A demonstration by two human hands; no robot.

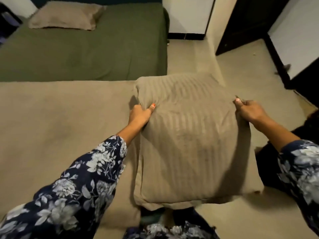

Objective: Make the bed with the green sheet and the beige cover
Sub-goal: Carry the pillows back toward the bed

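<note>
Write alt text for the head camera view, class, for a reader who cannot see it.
Two hands hold a striped beige pillow by its far corners, the left hand and right hand each gripping the fabric. Beneath lies a beige cover spread over the near half of a bed, with green sheet and a second pillow beyond.
</note>
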